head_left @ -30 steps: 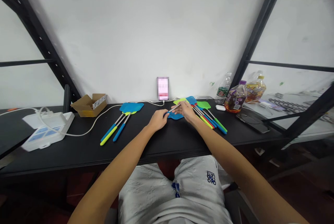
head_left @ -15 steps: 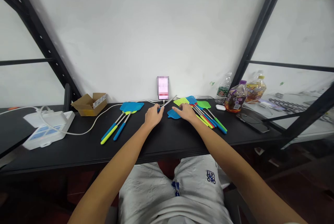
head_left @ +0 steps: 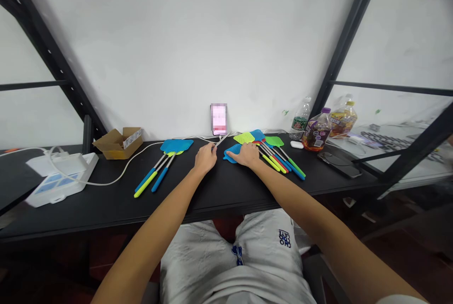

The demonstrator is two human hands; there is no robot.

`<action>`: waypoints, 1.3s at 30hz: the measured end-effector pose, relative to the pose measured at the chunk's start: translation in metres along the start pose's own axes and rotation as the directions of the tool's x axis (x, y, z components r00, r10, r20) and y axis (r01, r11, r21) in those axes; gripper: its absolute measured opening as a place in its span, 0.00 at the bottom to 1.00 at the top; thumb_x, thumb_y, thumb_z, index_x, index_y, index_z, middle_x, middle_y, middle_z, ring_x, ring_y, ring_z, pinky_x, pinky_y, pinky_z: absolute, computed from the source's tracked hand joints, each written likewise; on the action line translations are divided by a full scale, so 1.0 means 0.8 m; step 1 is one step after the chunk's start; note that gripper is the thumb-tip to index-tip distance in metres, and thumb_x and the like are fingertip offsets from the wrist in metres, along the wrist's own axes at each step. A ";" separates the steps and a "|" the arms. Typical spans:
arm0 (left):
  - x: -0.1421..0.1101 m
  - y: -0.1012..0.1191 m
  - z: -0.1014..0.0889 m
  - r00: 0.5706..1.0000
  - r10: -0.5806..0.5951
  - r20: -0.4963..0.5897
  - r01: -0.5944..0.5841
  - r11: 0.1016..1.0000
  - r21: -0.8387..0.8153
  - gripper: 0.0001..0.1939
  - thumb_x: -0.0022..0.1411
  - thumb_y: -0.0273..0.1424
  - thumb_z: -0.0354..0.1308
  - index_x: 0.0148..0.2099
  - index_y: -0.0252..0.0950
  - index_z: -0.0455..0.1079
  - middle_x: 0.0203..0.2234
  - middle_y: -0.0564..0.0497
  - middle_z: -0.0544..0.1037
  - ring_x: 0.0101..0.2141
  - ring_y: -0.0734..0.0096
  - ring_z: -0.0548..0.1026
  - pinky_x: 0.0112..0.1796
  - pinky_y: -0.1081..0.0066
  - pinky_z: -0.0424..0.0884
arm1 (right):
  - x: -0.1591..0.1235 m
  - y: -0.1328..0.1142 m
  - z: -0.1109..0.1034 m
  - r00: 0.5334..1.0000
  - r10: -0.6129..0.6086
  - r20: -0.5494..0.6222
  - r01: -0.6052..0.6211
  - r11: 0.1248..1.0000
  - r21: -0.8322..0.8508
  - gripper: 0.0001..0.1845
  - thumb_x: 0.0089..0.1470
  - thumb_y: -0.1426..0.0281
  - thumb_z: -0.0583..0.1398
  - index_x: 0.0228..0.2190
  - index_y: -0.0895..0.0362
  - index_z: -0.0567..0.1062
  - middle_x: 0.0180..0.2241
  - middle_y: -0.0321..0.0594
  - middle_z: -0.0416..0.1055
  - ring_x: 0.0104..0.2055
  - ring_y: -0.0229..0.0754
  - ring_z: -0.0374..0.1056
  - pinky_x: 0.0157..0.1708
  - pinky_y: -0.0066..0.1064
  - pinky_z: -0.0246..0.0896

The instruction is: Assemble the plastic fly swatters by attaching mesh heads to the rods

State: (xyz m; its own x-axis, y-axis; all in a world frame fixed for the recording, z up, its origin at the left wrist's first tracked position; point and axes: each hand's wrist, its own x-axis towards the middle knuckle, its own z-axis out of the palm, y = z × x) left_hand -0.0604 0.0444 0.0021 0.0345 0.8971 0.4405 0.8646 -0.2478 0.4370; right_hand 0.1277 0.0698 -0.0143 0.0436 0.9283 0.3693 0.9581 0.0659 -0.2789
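My left hand (head_left: pixel 205 158) is closed round a fly swatter handle, mostly hidden in my fist. A thin metal rod (head_left: pixel 223 139) sticks out of it towards the upper right. My right hand (head_left: pixel 248 155) grips a blue fly swatter head (head_left: pixel 231 152) at its right side, thumb lying on top and the fingertips partly hidden. Just behind and right of that hand lie several fly swatters, among them a yellow-green head (head_left: pixel 244 138), another blue head (head_left: pixel 257 134) and a green head (head_left: pixel 275 141). Their coloured handles point to the front right.
More swatters with blue heads (head_left: pixel 177 145) lie on the left. Beyond them are an open cardboard box (head_left: pixel 118 143) and a white power strip (head_left: pixel 63 179) with a cable. A phone (head_left: pixel 219 119) leans on the wall. Bottles (head_left: pixel 318 129) and a dark phone (head_left: pixel 339 164) are at the right.
My left hand has tipped slightly, and the metal rod with it, covering the blue grip. My right hand has turned on the blue head, which now shows more to its left.
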 end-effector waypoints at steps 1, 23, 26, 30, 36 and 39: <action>0.000 0.000 -0.001 1.000 0.001 -0.005 -0.002 1.000 -0.006 0.13 0.69 0.36 0.47 0.45 0.39 0.71 0.42 0.45 0.79 0.43 0.59 0.75 0.39 0.67 0.67 | 0.001 0.001 -0.002 1.000 -0.002 0.001 0.002 1.000 0.024 0.50 0.45 0.35 0.56 0.46 0.69 0.71 0.48 0.70 0.68 0.54 0.66 0.63 0.54 0.47 0.54; 0.001 -0.007 -0.002 0.993 0.085 0.086 -0.088 0.996 0.023 0.12 0.67 0.34 0.48 0.40 0.42 0.74 0.35 0.48 0.79 0.36 0.64 0.75 0.35 0.70 0.65 | 0.038 0.066 -0.034 0.933 0.250 -0.260 -0.149 0.923 0.354 0.30 0.67 0.53 0.41 0.36 0.59 0.73 0.35 0.55 0.75 0.41 0.53 0.71 0.42 0.35 0.58; 0.002 -0.006 -0.003 0.992 0.090 0.090 -0.092 0.996 0.019 0.12 0.67 0.34 0.49 0.40 0.42 0.75 0.35 0.48 0.79 0.36 0.64 0.75 0.35 0.69 0.65 | 0.038 0.064 -0.034 0.933 0.249 -0.261 -0.149 0.924 0.352 0.30 0.67 0.53 0.41 0.35 0.59 0.74 0.35 0.56 0.75 0.41 0.52 0.71 0.42 0.35 0.58; 0.002 -0.009 -0.003 0.990 0.099 0.097 -0.101 0.995 0.012 0.13 0.67 0.34 0.49 0.40 0.42 0.75 0.35 0.48 0.79 0.36 0.64 0.75 0.36 0.69 0.66 | 0.041 0.068 -0.032 0.939 0.235 -0.251 -0.144 0.932 0.333 0.30 0.67 0.55 0.40 0.35 0.60 0.74 0.36 0.57 0.75 0.41 0.53 0.71 0.42 0.36 0.58; 0.003 -0.012 -0.002 0.988 0.120 0.098 -0.122 0.992 0.013 0.14 0.67 0.35 0.48 0.40 0.42 0.76 0.35 0.48 0.79 0.36 0.64 0.74 0.36 0.70 0.66 | 0.043 0.070 -0.032 0.950 0.216 -0.226 -0.134 0.934 0.331 0.32 0.68 0.55 0.39 0.34 0.61 0.75 0.38 0.58 0.75 0.42 0.54 0.71 0.43 0.36 0.56; 0.003 -0.012 -0.002 0.987 0.123 0.104 -0.127 0.992 0.027 0.14 0.67 0.35 0.48 0.41 0.42 0.75 0.37 0.48 0.79 0.37 0.64 0.74 0.37 0.69 0.66 | 0.043 0.070 -0.033 0.956 0.203 -0.213 -0.129 0.939 0.317 0.33 0.68 0.55 0.39 0.34 0.61 0.76 0.38 0.58 0.75 0.41 0.53 0.71 0.41 0.35 0.55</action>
State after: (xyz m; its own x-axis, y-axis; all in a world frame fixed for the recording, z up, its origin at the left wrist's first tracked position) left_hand -0.0699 0.0483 0.0003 0.1927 0.8927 0.4073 0.8664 -0.3496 0.3565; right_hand 0.1906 0.0958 0.0061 0.2967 0.8226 0.4850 0.8045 0.0583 -0.5911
